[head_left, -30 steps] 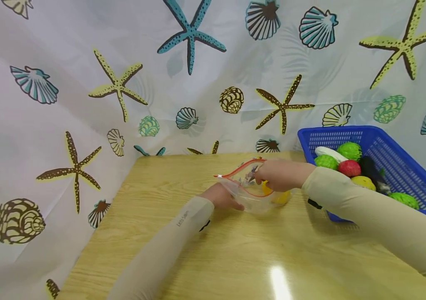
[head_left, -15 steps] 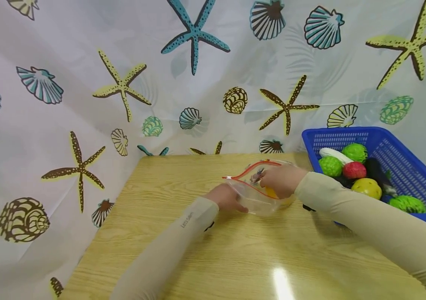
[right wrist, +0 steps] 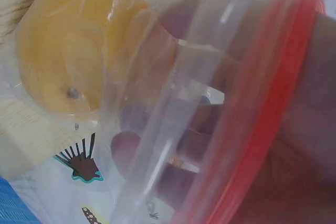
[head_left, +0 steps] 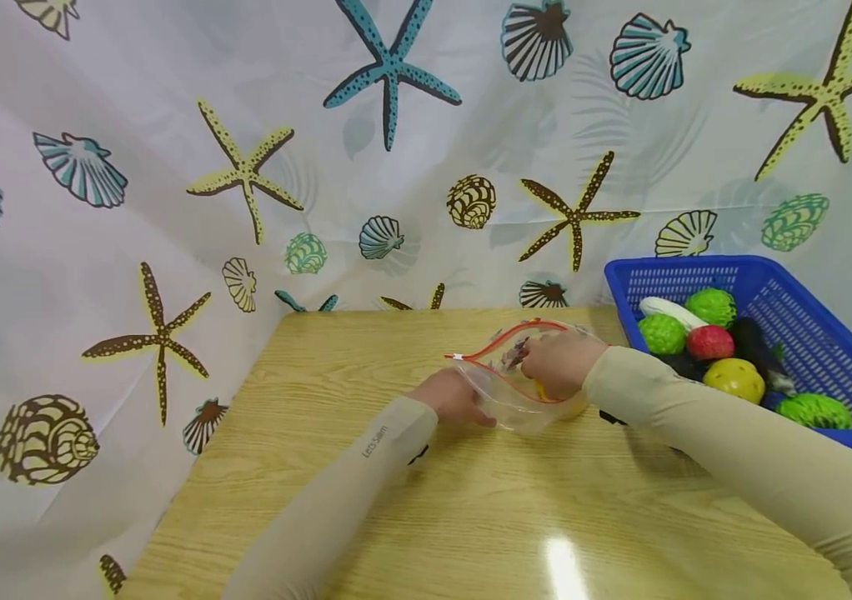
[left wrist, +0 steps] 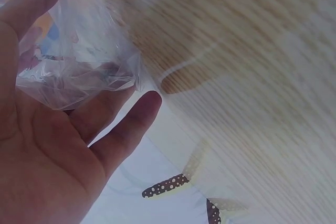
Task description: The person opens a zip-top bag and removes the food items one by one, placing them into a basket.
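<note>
A clear zip bag [head_left: 508, 406] with a red zip rim stands on the wooden table, its mouth spread. My left hand [head_left: 453, 396] holds its left side; in the left wrist view the clear plastic [left wrist: 89, 72] lies between thumb and fingers, and the two nearest fingers are extended. Through the mouth reaches my right hand [head_left: 557, 360]. In the right wrist view its fingers [right wrist: 128, 148] show through the plastic, spaced apart and slightly bent. Beside them inside the bag is a round orange-yellow fruit [right wrist: 68, 45]; whether a finger touches it is unclear.
At the right stands a blue plastic basket [head_left: 824, 333] holding a red fruit [head_left: 709, 342], a yellow fruit [head_left: 734, 380], an eggplant [head_left: 759, 354], a long white vegetable [head_left: 669, 312] and several bumpy green ones. A curtain [head_left: 396, 183] printed with shells and starfish hangs behind the table.
The view has shifted slightly. My right hand has gone deeper into the bag, and the orange-yellow fruit shows less beneath it. My left hand stays at the bag's side.
</note>
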Demonstrator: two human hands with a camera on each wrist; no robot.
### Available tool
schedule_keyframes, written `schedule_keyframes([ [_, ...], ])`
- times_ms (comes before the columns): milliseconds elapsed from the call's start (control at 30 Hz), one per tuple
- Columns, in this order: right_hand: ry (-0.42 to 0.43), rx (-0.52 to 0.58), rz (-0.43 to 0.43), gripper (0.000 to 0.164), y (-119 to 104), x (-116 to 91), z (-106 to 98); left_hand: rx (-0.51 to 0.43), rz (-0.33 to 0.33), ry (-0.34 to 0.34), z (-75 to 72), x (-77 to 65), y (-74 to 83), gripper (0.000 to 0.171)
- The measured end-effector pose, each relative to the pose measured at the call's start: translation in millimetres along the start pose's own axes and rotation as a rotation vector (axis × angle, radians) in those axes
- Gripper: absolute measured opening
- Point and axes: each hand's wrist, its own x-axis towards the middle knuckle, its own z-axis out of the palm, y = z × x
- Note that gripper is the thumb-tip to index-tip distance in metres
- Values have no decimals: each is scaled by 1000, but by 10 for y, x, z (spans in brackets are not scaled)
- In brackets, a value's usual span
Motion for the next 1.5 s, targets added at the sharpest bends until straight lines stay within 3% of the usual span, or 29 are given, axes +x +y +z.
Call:
schedule_keyframes([
  [200,-40,149,-6,14,80,92,21,-21,21,-1,-33,-36,15,59],
  [367,-39,165,37,12,58,69,51,-27,-16,-13,-40,-58,28,65],
  [533,-18,50,66,12,-37,34,41,-10,5,-6,-53,-67,56,63],
  [733,100,-126,31,5,-100,-13,23,13,-1,9,-45,-74,84,65],
  [833,138,-147,28,17,-75,-12,29,28,-4,8,-50,-86,90,60],
  [933,133,-68,38,37,-12,0,36,24,2,14,-51,-97,87,60],
  [1000,119,42,43,48,38,-4,15,3,12,25,-46,-101,82,64],
  [1200,193,407,-16,56,187,-223,-244,-68,33,49,-34,-71,55,63],
  [1333,302,518,5,60,363,-505,-400,-48,13,39,-13,-44,34,61],
  [1500,405,563,118,63,668,-904,-423,-29,-3,14,11,-51,17,62],
])
